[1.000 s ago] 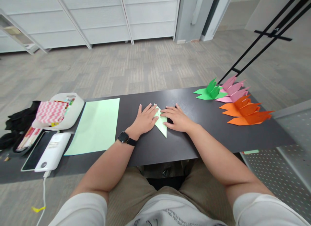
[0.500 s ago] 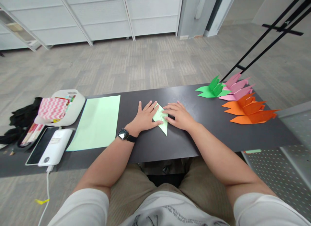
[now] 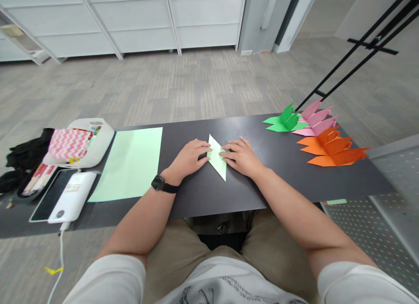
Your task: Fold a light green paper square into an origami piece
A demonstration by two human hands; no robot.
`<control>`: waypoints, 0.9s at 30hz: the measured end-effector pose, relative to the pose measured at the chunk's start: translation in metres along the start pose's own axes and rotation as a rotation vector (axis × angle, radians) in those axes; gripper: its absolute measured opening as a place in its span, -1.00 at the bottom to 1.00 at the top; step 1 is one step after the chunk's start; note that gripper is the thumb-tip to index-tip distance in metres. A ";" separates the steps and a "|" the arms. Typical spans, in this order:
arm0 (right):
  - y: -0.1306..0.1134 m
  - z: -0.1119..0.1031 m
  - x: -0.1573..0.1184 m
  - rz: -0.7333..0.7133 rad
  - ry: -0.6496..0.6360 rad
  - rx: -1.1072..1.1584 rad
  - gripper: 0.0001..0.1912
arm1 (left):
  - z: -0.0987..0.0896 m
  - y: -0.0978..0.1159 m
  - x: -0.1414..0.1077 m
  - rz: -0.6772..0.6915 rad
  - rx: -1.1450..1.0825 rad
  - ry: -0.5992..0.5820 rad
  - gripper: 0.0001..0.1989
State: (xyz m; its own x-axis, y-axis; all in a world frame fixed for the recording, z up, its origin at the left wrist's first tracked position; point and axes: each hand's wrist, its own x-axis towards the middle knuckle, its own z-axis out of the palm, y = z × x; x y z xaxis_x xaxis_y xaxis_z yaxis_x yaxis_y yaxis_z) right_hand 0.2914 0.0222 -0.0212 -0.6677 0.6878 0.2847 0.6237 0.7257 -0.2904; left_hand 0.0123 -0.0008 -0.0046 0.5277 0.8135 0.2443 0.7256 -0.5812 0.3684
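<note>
A pale green sheet of origami paper [image 3: 216, 158], folded into a narrow diamond, lies on the dark table in front of me. My left hand [image 3: 191, 159] is at its left edge, fingers drawn together and curved, with fingertips and thumb on the edge. On the opposite side, my right hand [image 3: 241, 158] rests with its fingers apart, the fingertips touching the paper's right part. A long crease runs down the diamond. The undersides of both hands are hidden.
A large pale green sheet [image 3: 127, 164] lies to the left. Beyond it are a white basket [image 3: 104, 140], a white power bank [image 3: 72, 197] with a cable and a dark-screened phone [image 3: 49, 199]. Folded green [image 3: 284, 121], pink [image 3: 316, 121] and orange paper cranes [image 3: 334, 151] stand at the right.
My left hand has slid left off the paper's face to its edge, and its spread fingers have drawn together. More of the diamond shows. My right hand has hardly moved.
</note>
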 end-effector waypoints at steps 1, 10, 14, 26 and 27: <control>0.000 0.000 0.000 -0.012 0.005 0.001 -0.73 | 0.001 -0.002 0.000 0.026 -0.020 -0.023 -0.72; 0.004 -0.001 0.003 -0.070 0.002 0.037 -0.74 | -0.002 -0.001 0.001 0.115 -0.033 -0.091 -0.77; 0.008 -0.001 0.001 -0.021 0.077 0.071 -0.75 | -0.003 0.000 0.002 0.108 -0.064 -0.080 -0.74; 0.016 0.001 0.002 -0.021 0.060 0.113 -0.52 | 0.003 0.000 0.010 0.128 -0.117 -0.071 -0.80; 0.016 0.001 0.002 -0.022 0.058 0.120 -0.47 | 0.002 0.000 0.010 0.123 -0.114 -0.058 -0.78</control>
State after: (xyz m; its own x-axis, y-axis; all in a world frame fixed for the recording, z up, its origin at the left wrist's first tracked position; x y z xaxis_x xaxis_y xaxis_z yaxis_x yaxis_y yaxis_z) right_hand 0.3000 0.0352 -0.0259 -0.6542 0.6739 0.3434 0.5535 0.7360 -0.3898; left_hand 0.0188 0.0072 -0.0037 0.6367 0.7320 0.2427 0.6010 -0.6682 0.4386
